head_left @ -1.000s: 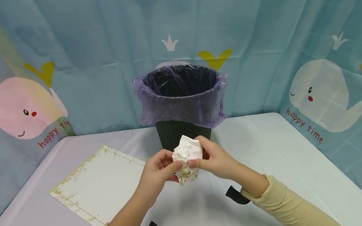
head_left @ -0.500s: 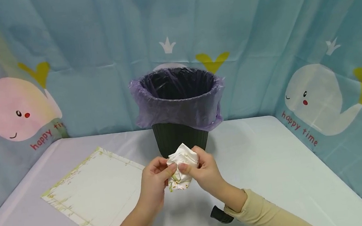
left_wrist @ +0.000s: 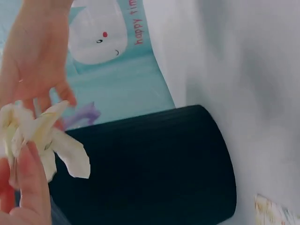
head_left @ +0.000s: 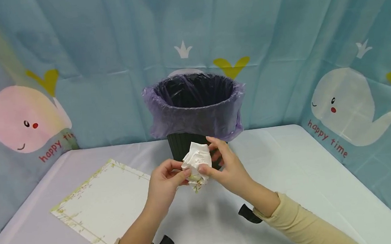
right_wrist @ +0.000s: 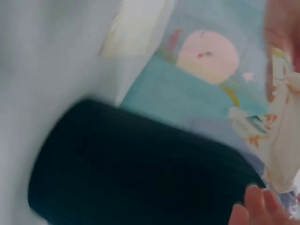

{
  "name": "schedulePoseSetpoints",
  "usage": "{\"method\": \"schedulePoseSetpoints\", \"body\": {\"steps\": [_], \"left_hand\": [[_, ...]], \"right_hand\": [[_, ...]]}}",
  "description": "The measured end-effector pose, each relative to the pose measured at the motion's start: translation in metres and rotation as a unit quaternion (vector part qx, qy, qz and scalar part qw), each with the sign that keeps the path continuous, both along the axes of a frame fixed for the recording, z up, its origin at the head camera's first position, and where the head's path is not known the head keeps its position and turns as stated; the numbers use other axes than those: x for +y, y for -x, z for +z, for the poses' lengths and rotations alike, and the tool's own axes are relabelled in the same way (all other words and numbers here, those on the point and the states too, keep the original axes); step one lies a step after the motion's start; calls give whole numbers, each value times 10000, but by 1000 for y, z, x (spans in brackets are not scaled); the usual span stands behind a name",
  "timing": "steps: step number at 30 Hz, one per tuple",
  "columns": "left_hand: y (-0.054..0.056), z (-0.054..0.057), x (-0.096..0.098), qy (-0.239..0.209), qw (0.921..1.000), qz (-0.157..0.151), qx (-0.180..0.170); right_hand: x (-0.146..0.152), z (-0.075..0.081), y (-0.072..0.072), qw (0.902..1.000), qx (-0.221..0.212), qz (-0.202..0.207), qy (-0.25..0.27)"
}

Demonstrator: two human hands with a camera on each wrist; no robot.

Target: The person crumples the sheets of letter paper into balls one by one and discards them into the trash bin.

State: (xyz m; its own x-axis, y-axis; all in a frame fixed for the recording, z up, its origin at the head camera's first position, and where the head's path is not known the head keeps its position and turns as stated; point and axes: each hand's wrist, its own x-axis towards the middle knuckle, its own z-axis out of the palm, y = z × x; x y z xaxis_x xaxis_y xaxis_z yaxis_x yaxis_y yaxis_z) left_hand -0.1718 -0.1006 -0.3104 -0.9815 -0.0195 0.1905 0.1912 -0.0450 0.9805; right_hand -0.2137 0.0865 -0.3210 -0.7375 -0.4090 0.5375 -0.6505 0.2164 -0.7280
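A crumpled white paper (head_left: 198, 159) with a green and orange floral print is held up in front of the bin. My left hand (head_left: 164, 184) pinches its left edge between thumb and fingers. On the other side, my right hand (head_left: 232, 171) has its fingers loosened and spread, with the thumb at the paper's right side. In the left wrist view the crumpled paper (left_wrist: 70, 152) sticks out from the left fingers, while the right hand (left_wrist: 37, 61) lies relaxed behind it. The right wrist view shows the right fingertips (right_wrist: 255, 206) apart from the crumpled paper (right_wrist: 286, 136).
A dark ribbed bin (head_left: 180, 145) lined with a purple bag (head_left: 198, 117) stands at the table's back. A flat sheet with a floral border (head_left: 108, 205) lies on the left of the white table (head_left: 294, 191). Blue whale-print curtains (head_left: 260, 25) surround the table.
Both hands press and squeeze the paper in the earlier frames. Now the right fingers have loosened and opened out, while the left still pinches it. The paper is slightly higher than half a second ago.
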Motion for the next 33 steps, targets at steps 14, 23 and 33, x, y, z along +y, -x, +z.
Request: {"method": "schedulePoseSetpoints", "body": {"steps": [14, 23, 33], "left_hand": [[-3, -7, 3, -66, 9979, -274, 590], [-3, -6, 0, 138, 9943, -754, 746], [5, 3, -6, 1244, 9850, -943, 728]], "right_hand": [[4, 5, -1, 9928, 576, 550, -897], [0, -10, -2, 9934, 662, 796, -494], [-8, -25, 1, 9813, 1308, 1067, 921]]}}
